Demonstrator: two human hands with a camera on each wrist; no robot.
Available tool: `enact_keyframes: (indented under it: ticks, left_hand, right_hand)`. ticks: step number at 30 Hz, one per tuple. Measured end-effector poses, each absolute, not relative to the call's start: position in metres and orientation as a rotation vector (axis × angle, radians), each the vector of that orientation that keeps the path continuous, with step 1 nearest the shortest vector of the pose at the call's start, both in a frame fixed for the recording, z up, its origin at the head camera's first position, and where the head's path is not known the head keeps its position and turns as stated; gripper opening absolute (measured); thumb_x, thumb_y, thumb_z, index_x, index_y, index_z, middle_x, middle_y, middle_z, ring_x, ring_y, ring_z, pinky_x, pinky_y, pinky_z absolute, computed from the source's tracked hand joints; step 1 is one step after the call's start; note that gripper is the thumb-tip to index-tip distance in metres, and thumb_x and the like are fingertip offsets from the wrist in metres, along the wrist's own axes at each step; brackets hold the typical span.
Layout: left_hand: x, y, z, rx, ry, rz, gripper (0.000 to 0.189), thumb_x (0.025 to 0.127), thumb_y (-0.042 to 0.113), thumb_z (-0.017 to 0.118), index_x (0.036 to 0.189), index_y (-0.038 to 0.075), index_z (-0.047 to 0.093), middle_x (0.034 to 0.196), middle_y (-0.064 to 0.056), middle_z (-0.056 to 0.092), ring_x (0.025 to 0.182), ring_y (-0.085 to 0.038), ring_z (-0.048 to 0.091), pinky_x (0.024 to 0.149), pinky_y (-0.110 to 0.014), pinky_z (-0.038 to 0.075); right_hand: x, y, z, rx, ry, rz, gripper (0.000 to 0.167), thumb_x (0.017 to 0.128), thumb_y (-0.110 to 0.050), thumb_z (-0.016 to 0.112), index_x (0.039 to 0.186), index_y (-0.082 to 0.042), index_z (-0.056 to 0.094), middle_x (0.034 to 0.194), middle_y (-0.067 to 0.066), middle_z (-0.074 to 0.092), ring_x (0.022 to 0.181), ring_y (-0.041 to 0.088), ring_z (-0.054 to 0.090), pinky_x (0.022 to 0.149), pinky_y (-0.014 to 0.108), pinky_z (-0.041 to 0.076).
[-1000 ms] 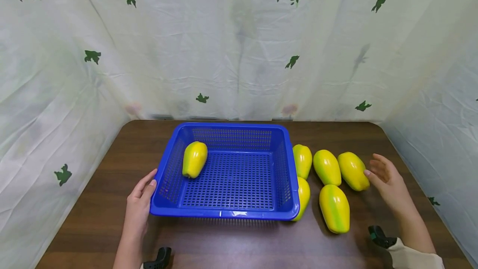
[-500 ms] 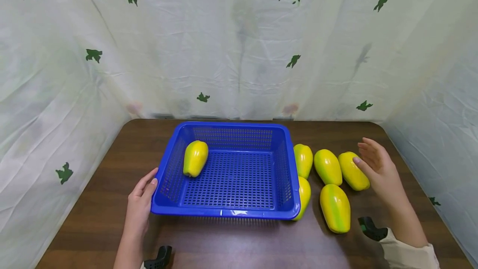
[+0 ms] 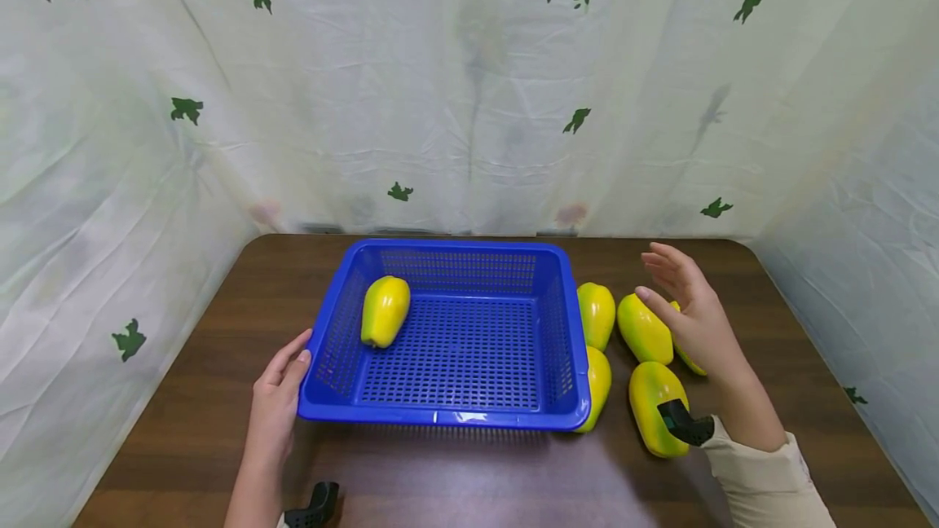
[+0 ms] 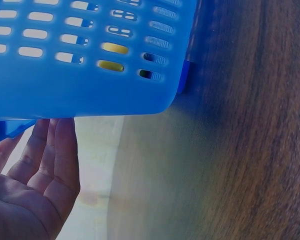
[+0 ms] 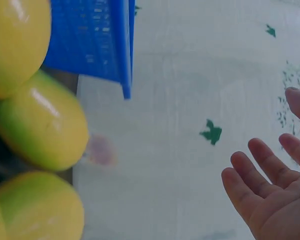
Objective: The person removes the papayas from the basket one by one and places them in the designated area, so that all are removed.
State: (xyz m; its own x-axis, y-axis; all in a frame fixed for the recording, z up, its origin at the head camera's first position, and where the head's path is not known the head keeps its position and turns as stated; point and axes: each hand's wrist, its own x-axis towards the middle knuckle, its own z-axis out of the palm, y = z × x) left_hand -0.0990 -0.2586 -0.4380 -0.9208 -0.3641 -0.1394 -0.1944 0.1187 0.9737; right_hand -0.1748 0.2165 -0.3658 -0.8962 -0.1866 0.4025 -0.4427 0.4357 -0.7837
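Observation:
A blue plastic basket [image 3: 440, 417] with slotted walls stands on the table, one yellow papaya [image 3: 385, 312] lying inside at its left. My left hand [image 3: 275, 398] holds the basket's left rim, thumb above and fingers beneath; the fingers [image 4: 65, 150] reach the rim in the left wrist view. To the right of the basket lie several yellow-green papayas [image 3: 644, 331]. Over them hovers my right hand [image 3: 693, 312], fingers spread and nothing in it, partly covering the farthest-right papaya [image 3: 689, 358]. The right wrist view shows the open palm [image 5: 280, 205] apart from the fruit.
The brown wooden table [image 3: 469, 479] has rounded back corners. A pale curtain [image 3: 469, 104] with leaf prints surrounds it at the back and sides. Two papayas [image 3: 597, 385] sit right against the basket's right side, partly under its rim. A black wrist mount [image 3: 685, 424] overlaps the front papaya.
My right hand has moved left and up, from beside the farthest-right papaya to above the papayas. The left hand and the basket stay in place.

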Motion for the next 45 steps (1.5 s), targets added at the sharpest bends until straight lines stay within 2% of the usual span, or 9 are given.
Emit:
enact_keyframes:
  ticks: [2,8,11,19,25,27,35,41,45]
  left_hand:
    - [-0.099,-0.258,-0.438,0.573,-2.248,-1.919,0.051,0.090,0.043,0.045,0.135,0.020,0.042,0.122,-0.007,0.046,0.092,-0.008,0.053,0.072,-0.017,0.047]
    - [-0.100,-0.258,-0.439,0.581,-2.257,-1.912,0.051,0.091,0.044,0.044,0.136,0.021,0.041,0.128,-0.009,0.043,0.096,-0.008,0.052,0.073,-0.015,0.046]
    - [-0.100,-0.259,-0.439,0.577,-2.256,-1.916,0.051,0.091,0.043,0.044,0.136,0.021,0.041,0.128,-0.009,0.043,0.095,-0.008,0.052,0.073,-0.016,0.046]
    - [-0.099,-0.258,-0.440,0.567,-2.262,-1.902,0.051,0.091,0.044,0.044,0.135,0.020,0.042,0.124,-0.006,0.046,0.094,-0.007,0.053,0.073,-0.016,0.046]
    - [-0.099,-0.259,-0.441,0.549,-2.189,-1.929,0.047,0.091,0.038,0.048,0.132,0.015,0.046,0.104,0.002,0.055,0.087,-0.009,0.054,0.069,-0.017,0.046]
    - [-0.099,-0.259,-0.442,0.549,-2.183,-1.926,0.047,0.091,0.038,0.048,0.132,0.015,0.046,0.102,0.004,0.056,0.087,-0.009,0.054,0.069,-0.018,0.046]
    - [-0.099,-0.259,-0.441,0.562,-2.212,-1.903,0.049,0.090,0.041,0.048,0.133,0.017,0.046,0.106,0.001,0.054,0.089,-0.010,0.052,0.070,-0.017,0.046]
    - [-0.099,-0.259,-0.441,0.554,-2.218,-1.899,0.049,0.090,0.041,0.047,0.133,0.017,0.045,0.107,0.001,0.054,0.090,-0.010,0.053,0.070,-0.017,0.046]
    - [-0.100,-0.259,-0.440,0.535,-2.227,-1.897,0.049,0.091,0.041,0.047,0.134,0.017,0.044,0.114,-0.001,0.052,0.093,-0.010,0.052,0.072,-0.016,0.045]
  right_hand:
    - [-0.178,0.208,-0.364,0.577,-2.428,1.489,0.057,0.087,-0.003,0.057,0.137,-0.010,0.031,0.129,0.014,0.041,0.119,0.029,0.039,0.094,0.017,0.033]
    - [-0.187,0.178,-0.357,0.677,-2.419,1.560,0.057,0.087,-0.002,0.058,0.137,-0.010,0.032,0.131,0.012,0.041,0.122,0.026,0.037,0.098,0.040,0.031]
    - [-0.192,0.162,-0.353,0.738,-2.418,1.586,0.057,0.087,-0.004,0.058,0.137,-0.010,0.032,0.131,0.012,0.041,0.122,0.026,0.037,0.099,0.044,0.030]
    - [-0.204,0.129,-0.354,0.902,-2.442,1.557,0.055,0.089,-0.012,0.057,0.138,-0.015,0.032,0.132,0.008,0.042,0.121,0.022,0.038,0.099,0.040,0.030]
    - [-0.198,0.097,-0.336,0.979,-2.449,1.593,0.053,0.088,-0.004,0.057,0.135,0.000,0.033,0.128,0.018,0.044,0.119,0.031,0.039,0.099,0.041,0.031]
    - [-0.197,0.087,-0.332,0.999,-2.464,1.601,0.052,0.087,-0.002,0.056,0.134,0.002,0.033,0.127,0.020,0.044,0.119,0.033,0.039,0.099,0.042,0.030]
    - [-0.225,0.055,-0.368,1.079,-2.589,1.539,0.055,0.088,-0.022,0.059,0.137,-0.015,0.034,0.129,0.008,0.045,0.120,0.024,0.041,0.098,0.038,0.033]
    - [-0.236,0.030,-0.379,1.106,-2.673,1.535,0.055,0.087,-0.026,0.060,0.136,-0.017,0.035,0.132,0.004,0.042,0.120,0.024,0.041,0.096,0.039,0.035]
    - [-0.242,0.017,-0.386,1.110,-2.759,1.499,0.059,0.087,-0.028,0.060,0.138,-0.016,0.032,0.134,0.007,0.040,0.119,0.026,0.041,0.095,0.038,0.036]
